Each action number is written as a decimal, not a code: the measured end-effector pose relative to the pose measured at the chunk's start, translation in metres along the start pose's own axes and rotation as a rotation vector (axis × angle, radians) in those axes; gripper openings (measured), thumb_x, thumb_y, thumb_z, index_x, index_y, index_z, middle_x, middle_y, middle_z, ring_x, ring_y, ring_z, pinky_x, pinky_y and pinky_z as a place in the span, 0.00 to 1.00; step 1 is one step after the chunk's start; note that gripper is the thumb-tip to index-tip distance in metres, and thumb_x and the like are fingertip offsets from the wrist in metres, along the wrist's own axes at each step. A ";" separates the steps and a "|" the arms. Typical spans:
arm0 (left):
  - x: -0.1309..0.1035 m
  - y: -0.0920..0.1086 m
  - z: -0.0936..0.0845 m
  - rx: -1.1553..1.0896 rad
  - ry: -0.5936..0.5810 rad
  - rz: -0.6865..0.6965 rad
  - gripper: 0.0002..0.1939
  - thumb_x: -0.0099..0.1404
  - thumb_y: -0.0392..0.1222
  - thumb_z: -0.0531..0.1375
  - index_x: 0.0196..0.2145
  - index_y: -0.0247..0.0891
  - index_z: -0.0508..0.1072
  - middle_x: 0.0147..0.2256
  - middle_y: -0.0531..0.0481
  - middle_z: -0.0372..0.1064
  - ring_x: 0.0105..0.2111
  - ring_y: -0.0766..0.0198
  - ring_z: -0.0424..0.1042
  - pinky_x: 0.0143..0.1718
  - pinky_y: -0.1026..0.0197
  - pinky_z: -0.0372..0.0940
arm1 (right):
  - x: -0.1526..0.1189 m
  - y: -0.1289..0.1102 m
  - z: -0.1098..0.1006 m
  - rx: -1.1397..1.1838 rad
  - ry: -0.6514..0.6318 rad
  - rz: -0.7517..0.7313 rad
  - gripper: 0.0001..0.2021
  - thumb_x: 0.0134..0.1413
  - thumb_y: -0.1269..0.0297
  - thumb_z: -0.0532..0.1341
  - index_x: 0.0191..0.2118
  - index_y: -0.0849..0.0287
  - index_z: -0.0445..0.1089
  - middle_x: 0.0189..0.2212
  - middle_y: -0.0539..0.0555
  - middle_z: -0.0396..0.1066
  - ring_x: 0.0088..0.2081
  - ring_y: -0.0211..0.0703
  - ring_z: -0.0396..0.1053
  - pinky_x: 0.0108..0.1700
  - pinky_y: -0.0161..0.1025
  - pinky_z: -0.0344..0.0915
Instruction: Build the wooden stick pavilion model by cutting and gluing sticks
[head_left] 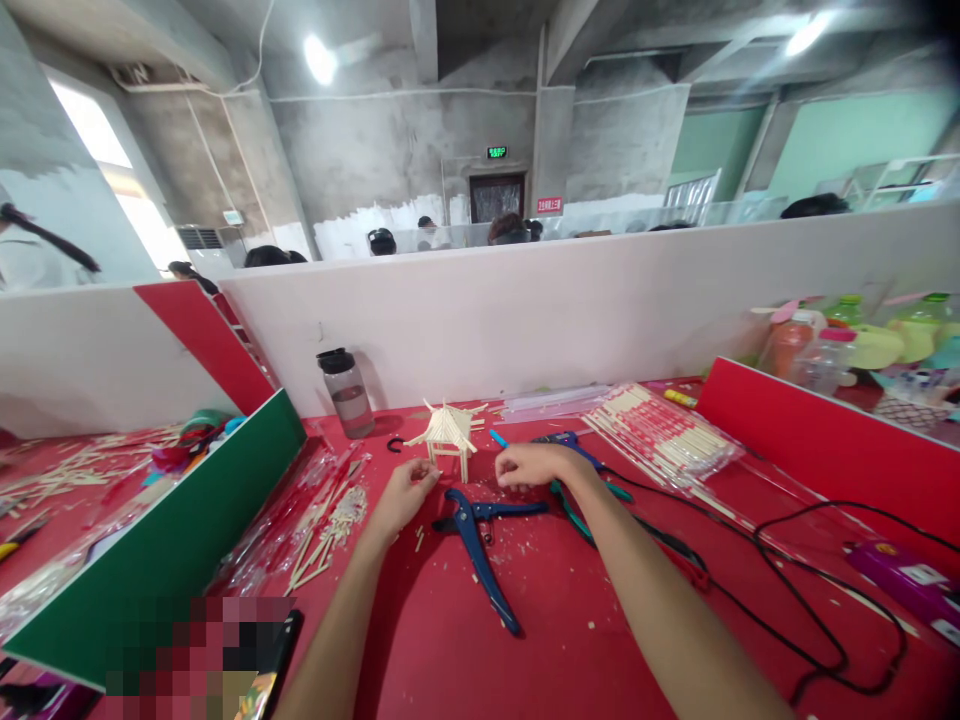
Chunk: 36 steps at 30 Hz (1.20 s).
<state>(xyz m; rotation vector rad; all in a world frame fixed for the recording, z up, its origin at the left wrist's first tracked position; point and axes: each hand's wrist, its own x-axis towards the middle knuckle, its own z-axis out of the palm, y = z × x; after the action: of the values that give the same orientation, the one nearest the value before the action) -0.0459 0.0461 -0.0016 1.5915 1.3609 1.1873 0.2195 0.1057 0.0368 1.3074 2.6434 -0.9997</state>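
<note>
A small pavilion model (448, 430) of pale wooden sticks stands on the red table, its pointed roof resting on thin posts. At its left front, my left hand (409, 490) is closed with fingertips pinched together, close to a post; touching or not, I cannot tell. My right hand (529, 466) is held to the right of the model, fingers curled in, and whatever they may hold is hidden. Between my forearms lies a blue-handled cutter (480, 550). Behind my right hand are a blue glue gun (574, 442) and a light blue tip (498, 438).
A water bottle (346, 395) stands by the white partition (480, 320). Stick bundles in plastic (667, 435) lie at right, with a black cable (757, 610) and green-handled pliers (577, 515). Cut stick pieces (337, 525) lie left, near a green divider (172, 540). People sit beyond.
</note>
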 end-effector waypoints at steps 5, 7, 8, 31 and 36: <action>-0.001 0.002 -0.001 0.019 -0.024 0.024 0.18 0.56 0.55 0.65 0.27 0.36 0.74 0.28 0.47 0.73 0.32 0.59 0.70 0.37 0.61 0.63 | -0.021 0.027 -0.019 -0.018 0.298 0.168 0.09 0.62 0.64 0.58 0.42 0.59 0.74 0.34 0.54 0.78 0.30 0.38 0.72 0.31 0.31 0.60; -0.002 0.004 -0.001 0.004 -0.018 0.030 0.18 0.55 0.56 0.65 0.26 0.36 0.74 0.27 0.49 0.72 0.31 0.60 0.70 0.37 0.61 0.63 | -0.025 0.033 -0.024 -0.029 0.383 0.213 0.09 0.63 0.64 0.58 0.42 0.59 0.74 0.35 0.55 0.78 0.32 0.39 0.72 0.32 0.31 0.59; -0.002 0.005 0.000 -0.006 -0.016 0.028 0.18 0.55 0.56 0.65 0.26 0.36 0.73 0.27 0.49 0.71 0.31 0.60 0.69 0.37 0.61 0.63 | -0.026 0.035 -0.025 -0.033 0.414 0.232 0.08 0.62 0.63 0.59 0.41 0.59 0.74 0.36 0.55 0.78 0.32 0.40 0.72 0.32 0.31 0.59; 0.003 -0.004 0.001 0.058 -0.040 0.046 0.17 0.57 0.55 0.63 0.28 0.36 0.73 0.28 0.49 0.73 0.31 0.59 0.71 0.37 0.60 0.64 | -0.045 0.098 -0.020 -0.012 0.444 0.574 0.14 0.50 0.51 0.68 0.27 0.58 0.77 0.25 0.55 0.76 0.30 0.47 0.73 0.30 0.36 0.60; 0.005 -0.013 0.000 0.066 -0.043 0.054 0.19 0.58 0.57 0.62 0.31 0.36 0.73 0.29 0.49 0.73 0.32 0.59 0.71 0.37 0.60 0.65 | -0.041 0.102 -0.015 0.058 0.468 0.542 0.11 0.52 0.54 0.67 0.33 0.56 0.78 0.27 0.54 0.77 0.32 0.47 0.74 0.32 0.36 0.62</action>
<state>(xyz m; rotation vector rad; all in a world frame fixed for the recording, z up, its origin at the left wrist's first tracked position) -0.0497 0.0531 -0.0125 1.7000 1.3492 1.1435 0.3233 0.1302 0.0062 2.3378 2.2881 -0.7590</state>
